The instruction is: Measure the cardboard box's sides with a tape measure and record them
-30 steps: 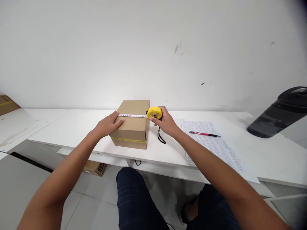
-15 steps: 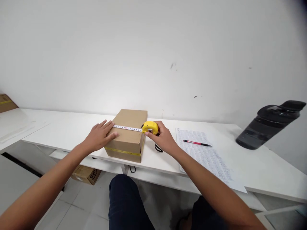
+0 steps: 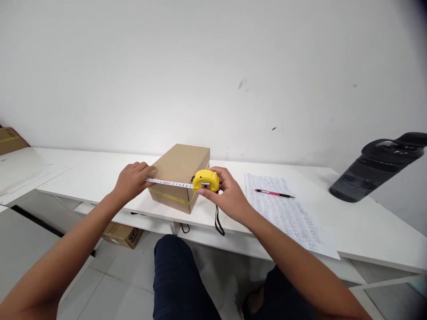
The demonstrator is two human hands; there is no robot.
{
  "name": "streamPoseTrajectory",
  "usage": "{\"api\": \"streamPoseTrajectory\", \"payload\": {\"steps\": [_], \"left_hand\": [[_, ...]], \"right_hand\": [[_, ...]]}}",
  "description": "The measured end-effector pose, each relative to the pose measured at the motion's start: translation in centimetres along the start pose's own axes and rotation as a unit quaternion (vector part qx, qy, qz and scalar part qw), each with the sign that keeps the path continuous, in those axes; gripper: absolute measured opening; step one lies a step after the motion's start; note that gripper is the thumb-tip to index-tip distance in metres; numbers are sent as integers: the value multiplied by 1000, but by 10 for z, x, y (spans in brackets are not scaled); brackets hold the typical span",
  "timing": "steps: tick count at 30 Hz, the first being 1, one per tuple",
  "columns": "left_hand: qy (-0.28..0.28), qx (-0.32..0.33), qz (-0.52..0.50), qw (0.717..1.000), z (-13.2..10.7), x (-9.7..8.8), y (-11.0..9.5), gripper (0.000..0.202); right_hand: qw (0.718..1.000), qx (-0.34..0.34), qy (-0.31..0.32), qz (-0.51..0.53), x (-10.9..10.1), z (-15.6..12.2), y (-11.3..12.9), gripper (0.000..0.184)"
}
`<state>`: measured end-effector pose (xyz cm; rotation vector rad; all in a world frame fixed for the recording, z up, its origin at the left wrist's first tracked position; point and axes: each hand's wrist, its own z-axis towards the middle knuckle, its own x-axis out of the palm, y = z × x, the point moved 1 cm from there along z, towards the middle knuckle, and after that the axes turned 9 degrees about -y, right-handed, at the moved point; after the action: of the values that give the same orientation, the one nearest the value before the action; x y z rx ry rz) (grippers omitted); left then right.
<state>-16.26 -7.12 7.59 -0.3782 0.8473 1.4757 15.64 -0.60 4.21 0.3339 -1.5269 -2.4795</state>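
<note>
A brown cardboard box (image 3: 182,166) with a yellow tape stripe stands on the white table (image 3: 100,178). My right hand (image 3: 225,195) grips a yellow tape measure (image 3: 206,180) at the box's near right corner, its black wrist strap hanging below. The white blade (image 3: 168,182) stretches left along the box's front top edge. My left hand (image 3: 131,180) pinches the blade's free end at the box's left corner, fingers curled.
A sheet of handwritten paper (image 3: 287,213) with a red pen (image 3: 273,193) lies right of the box. A dark tilted bottle (image 3: 376,166) sits at far right. Another cardboard box (image 3: 123,234) is under the table, and one (image 3: 10,140) at far left.
The tape has come off the middle of the box's top and now runs along its near top edge. My left hand went from flat on the box to pinching the blade end.
</note>
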Motion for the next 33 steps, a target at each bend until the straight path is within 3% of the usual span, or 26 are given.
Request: {"api": "streamPoseTrajectory", "payload": {"steps": [4,7,11,14,16,19,25,29,33], "left_hand": [[-90,-50,-57,993,-15,-13,-35,40],[-126,-67,-113,983,-21,-16,-70,37],[-65,-127,-176,974,-8,-2,-104,53],[-6,-206,-141,968,11,11,-123,74],[3,-245,-105,964,20,16,-131,81],[-4,-246,-109,963,21,17,-132,79],[8,-119,-232,965,-5,4,-98,74],[-13,-34,-315,948,-20,2,-88,56],[-98,-7,-295,951,-33,9,-93,57]], "right_hand": [[991,9,-35,127,-18,32,-11,64],[978,32,-82,187,-37,54,-22,63],[959,78,-159,222,-62,56,-37,51],[944,93,-200,246,-77,44,-47,46],[938,96,-216,252,-87,36,-50,47],[940,86,-228,237,-100,29,-49,49],[971,18,-195,137,-118,27,-39,51],[987,-17,-131,94,-109,27,-32,56],[991,-15,-84,100,-89,31,-24,58]]}}
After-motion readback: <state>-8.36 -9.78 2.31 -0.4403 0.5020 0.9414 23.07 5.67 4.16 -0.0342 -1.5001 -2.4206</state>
